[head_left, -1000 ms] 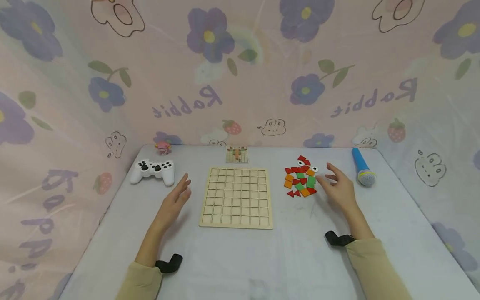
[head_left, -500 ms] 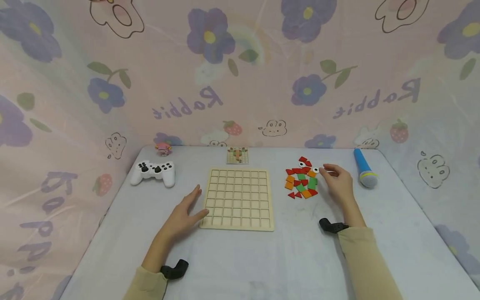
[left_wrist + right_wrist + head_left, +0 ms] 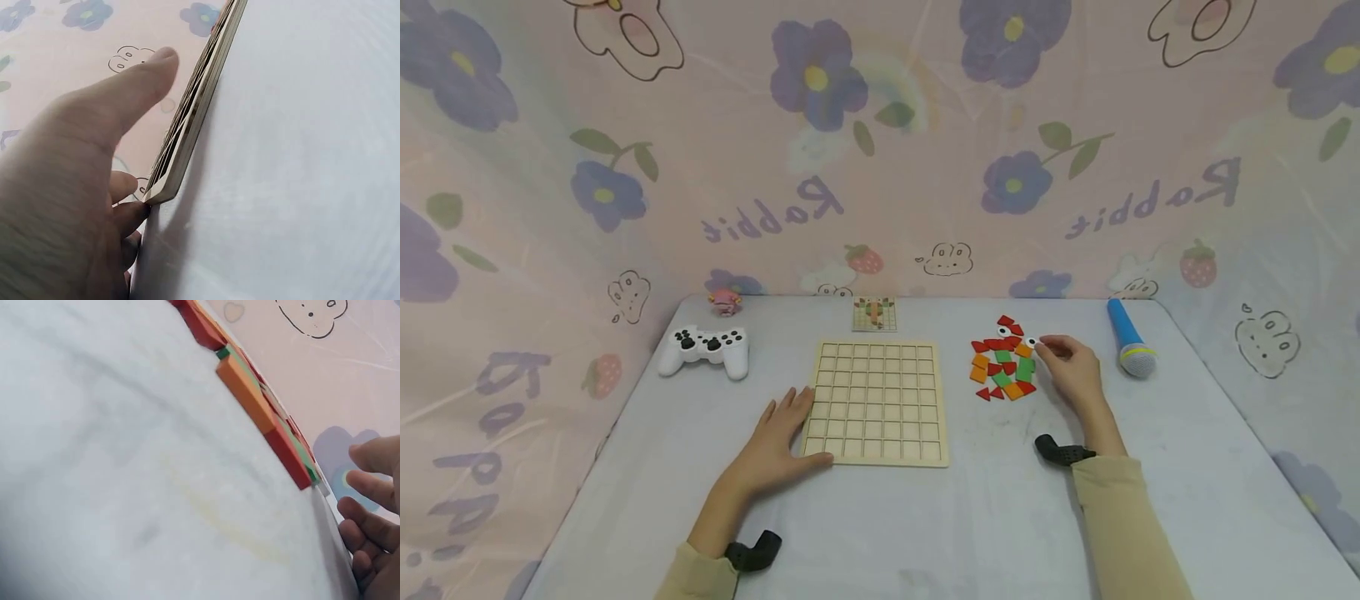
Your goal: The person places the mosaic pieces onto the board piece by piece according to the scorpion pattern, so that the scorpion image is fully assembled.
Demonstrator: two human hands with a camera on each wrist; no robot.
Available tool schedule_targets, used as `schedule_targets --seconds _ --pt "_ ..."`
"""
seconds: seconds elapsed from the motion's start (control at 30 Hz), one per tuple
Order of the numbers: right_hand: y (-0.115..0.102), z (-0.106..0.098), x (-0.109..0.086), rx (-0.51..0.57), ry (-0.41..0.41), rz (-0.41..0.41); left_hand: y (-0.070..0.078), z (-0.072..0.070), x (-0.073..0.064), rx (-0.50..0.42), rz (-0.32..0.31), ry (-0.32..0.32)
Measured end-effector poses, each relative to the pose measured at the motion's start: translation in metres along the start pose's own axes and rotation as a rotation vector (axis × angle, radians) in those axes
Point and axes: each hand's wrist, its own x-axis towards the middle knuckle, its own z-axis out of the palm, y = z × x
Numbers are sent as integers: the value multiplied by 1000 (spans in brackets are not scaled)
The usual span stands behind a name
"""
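The hands are apart. On the surface (image 3: 880,533), the left hand (image 3: 771,452) lies with fingers spread along the left edge of the gridded board (image 3: 872,410). The right hand (image 3: 1075,375) has its fingertips at a white round piece (image 3: 1031,342) beside the coloured tiles (image 3: 1002,357); whether it grips the piece, I cannot tell.

Left fingers (image 3: 802,402) at pale gridded board (image 3: 873,400)
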Motion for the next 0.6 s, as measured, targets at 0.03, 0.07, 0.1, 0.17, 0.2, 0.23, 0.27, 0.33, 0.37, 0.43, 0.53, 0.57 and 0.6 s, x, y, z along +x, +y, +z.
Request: schedule_targets --seconds 0.03,0.07,0.1,0.17,0.2,0.23,0.27,0.33,0.37,0.43,0.53,0.57,0.6 --pt "0 1 2 -2 0 -9 0 0 0 17 11 -2" --pt "-1 2 4 -6 -1 -17 1 0 -1 29 17 -5" --pt "-2 3 7 -9 -3 -23 1 0 -1 42 24 -6" --pt "-3 4 12 -12 -7 -35 1 0 -1 59 30 -11" --pt "-5 5 15 -16 -11 -34 1 0 -1 66 32 -14" --pt "-5 6 18 -17 -17 -40 1 0 -1 70 31 -18" --pt "-6 6 21 -23 -22 -46 0 0 -1 73 30 -21" --pt "-6 8 27 -33 -31 -61 0 0 0 74 26 -28" --pt "-6 9 30 -37 -36 -69 0 0 0 75 25 -30" --pt "-5 11 35 -46 -46 -90 0 1 0 75 23 -34" --pt "-6 13 40 -64 -69 -107 0 0 -1 78 21 -37" --pt "-7 14 41 -69 -77 -108 0 0 -1 79 19 -37" --pt "-8 15 42 -80 -84 -112 1 0 -1 80 17 -39"
